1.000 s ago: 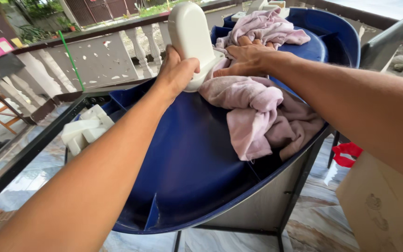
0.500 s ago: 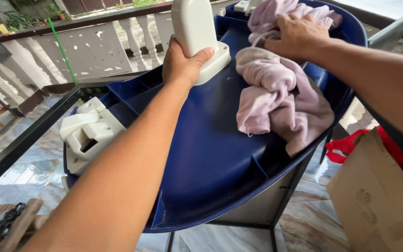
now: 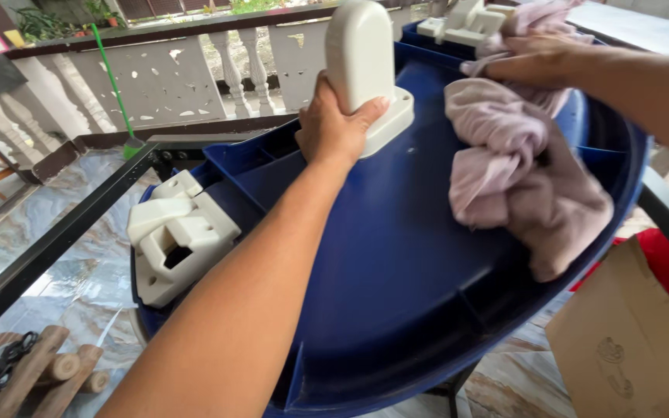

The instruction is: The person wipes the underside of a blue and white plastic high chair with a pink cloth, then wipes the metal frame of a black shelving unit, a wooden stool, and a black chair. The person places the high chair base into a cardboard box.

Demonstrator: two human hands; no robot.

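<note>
Wiping blue shell: we keep left hand clamped on white post, right hand closed on pink cloth, pressing flat toward far rim.

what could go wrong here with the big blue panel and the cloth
The blue panel sits tilted on a thin black frame, jutting past its edge; only the left hand, gripping the cream upright piece, seems to steady it, so a slip might tip it to the tiled floor. The pink cloth under the right hand droops near the panel's lower rim and could slide off.
</note>
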